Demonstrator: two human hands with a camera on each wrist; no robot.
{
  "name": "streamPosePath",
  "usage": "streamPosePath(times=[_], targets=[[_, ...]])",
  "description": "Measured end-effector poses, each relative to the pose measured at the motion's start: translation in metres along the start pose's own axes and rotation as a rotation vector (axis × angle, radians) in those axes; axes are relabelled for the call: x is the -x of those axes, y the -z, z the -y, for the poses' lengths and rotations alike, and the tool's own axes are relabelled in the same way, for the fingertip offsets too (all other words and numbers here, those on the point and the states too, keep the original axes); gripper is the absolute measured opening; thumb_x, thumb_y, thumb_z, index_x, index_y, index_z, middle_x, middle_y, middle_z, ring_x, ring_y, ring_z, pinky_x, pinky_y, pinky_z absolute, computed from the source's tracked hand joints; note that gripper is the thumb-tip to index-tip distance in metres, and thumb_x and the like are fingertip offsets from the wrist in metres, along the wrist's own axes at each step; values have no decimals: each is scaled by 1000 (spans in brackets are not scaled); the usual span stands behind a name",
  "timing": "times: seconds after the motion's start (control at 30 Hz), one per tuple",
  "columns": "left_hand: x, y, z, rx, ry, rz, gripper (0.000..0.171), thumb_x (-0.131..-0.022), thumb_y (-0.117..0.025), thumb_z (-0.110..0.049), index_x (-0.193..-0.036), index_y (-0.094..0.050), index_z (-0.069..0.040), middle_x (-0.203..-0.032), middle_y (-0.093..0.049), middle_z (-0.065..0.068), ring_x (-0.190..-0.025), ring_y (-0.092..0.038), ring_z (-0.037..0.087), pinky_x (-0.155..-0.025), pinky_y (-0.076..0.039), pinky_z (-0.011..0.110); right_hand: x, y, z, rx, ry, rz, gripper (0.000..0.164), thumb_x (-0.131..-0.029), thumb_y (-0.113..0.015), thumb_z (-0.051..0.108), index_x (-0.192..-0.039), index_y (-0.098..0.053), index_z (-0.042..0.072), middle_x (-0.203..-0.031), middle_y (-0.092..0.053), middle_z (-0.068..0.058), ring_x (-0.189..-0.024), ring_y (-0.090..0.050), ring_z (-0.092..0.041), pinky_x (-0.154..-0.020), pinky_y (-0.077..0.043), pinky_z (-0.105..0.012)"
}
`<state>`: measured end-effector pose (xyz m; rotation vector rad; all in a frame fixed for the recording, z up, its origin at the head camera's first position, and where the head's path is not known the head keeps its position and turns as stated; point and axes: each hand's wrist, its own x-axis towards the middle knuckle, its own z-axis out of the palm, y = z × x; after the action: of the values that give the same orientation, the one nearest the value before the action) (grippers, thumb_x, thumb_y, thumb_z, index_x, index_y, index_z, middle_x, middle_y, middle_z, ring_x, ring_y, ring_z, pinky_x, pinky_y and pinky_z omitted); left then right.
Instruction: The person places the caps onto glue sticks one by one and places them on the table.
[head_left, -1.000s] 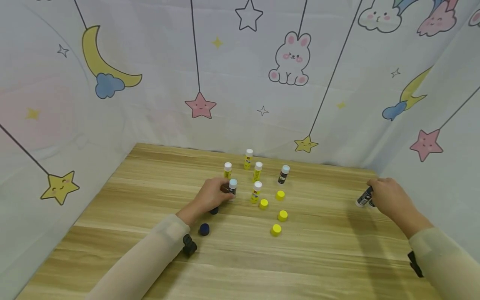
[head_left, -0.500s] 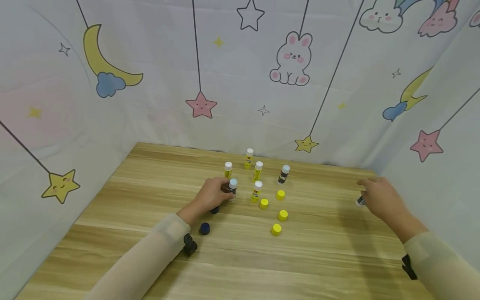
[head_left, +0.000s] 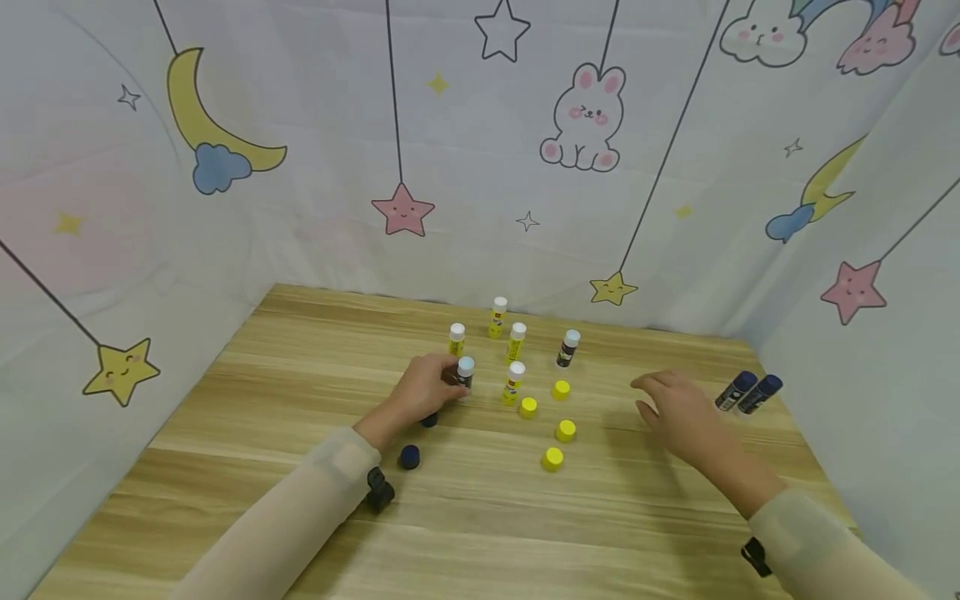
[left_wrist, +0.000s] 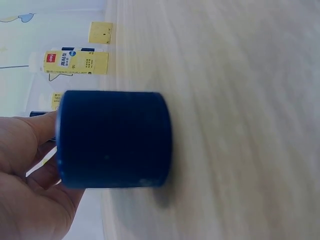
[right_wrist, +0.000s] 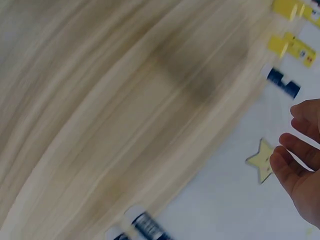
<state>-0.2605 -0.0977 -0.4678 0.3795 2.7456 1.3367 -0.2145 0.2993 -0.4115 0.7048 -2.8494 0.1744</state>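
Observation:
My left hand (head_left: pixel 422 392) grips a dark glue stick (head_left: pixel 466 368) with a pale top, upright on the table. Partly behind that hand lies one navy cap (head_left: pixel 429 421); another navy cap (head_left: pixel 409 457) sits nearer the front. A navy cap (left_wrist: pixel 115 140) looms large in the left wrist view and hides some of the fingers. My right hand (head_left: pixel 686 417) hovers over the right half of the table, fingers loosely bent, holding nothing. To its right, two navy-capped glue sticks (head_left: pixel 736 391) stand side by side. A second pale-topped dark glue stick (head_left: pixel 567 348) stands at the back.
Several yellow glue sticks (head_left: pixel 513 385) with white tops stand around the middle of the wooden table (head_left: pixel 480 533). Several loose yellow caps (head_left: pixel 566 431) lie in front and to the right of them. A printed curtain (head_left: pixel 315 217) borders the table at the back and sides.
My right hand has let go of the navy-capped glue sticks at the right and moved left, leaving both standing together. My left hand has stayed in place with its glue stick.

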Motion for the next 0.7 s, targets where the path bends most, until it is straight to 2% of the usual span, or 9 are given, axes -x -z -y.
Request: streamPosePath(times=[0.33,0.7], targets=[[0,3,-2,-35,-14,-22,23,-87,-82,-13,-109,-74,-10,-103,-75,3,-98,-72,20,-86,-58,38,-15,-17,62,-95,71,3,32,-92,-75,11,-123,-69,4,-123,-69,-11,-116,-60,-32,-97,-53,-49],[3,3,-2,1,-12,-23,28,-90,-79,-16,-117,-73,-12,-105,-75,1,-100,-69,18,-90,-57,39,-26,-26,112,-179,114,9,33,-91,-77,14,-123,-70,9,-124,-68,-4,-118,-59,-24,-98,-54,-42]])
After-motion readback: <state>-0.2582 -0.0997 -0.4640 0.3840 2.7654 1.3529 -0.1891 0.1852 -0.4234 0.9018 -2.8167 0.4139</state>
